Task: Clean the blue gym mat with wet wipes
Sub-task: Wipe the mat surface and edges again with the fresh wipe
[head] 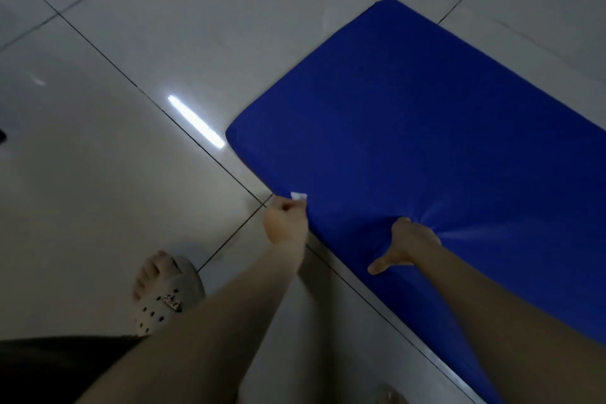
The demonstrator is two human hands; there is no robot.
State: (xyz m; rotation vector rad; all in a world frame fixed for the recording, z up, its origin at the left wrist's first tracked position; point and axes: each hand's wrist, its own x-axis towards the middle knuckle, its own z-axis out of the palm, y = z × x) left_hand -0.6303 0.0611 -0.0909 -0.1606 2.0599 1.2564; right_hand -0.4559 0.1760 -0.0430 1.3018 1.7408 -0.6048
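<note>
Head view: left hand [285,223] pinches wipe [299,196] at edge of mat [426,125], right hand [410,246] presses it, fingers hidden; sandal [164,302] nearby.

The blue gym mat [426,141] lies bare on top beyond its near edge. At that edge the right hand [406,246], sunk into the mat, and the left hand [285,223], pinching a wipe [299,196], block passage. Left of the mat the tiled floor [131,190] is open, save a sandalled foot [164,292] and, well left, a dark thing [2,136] too cropped to tell.
</note>
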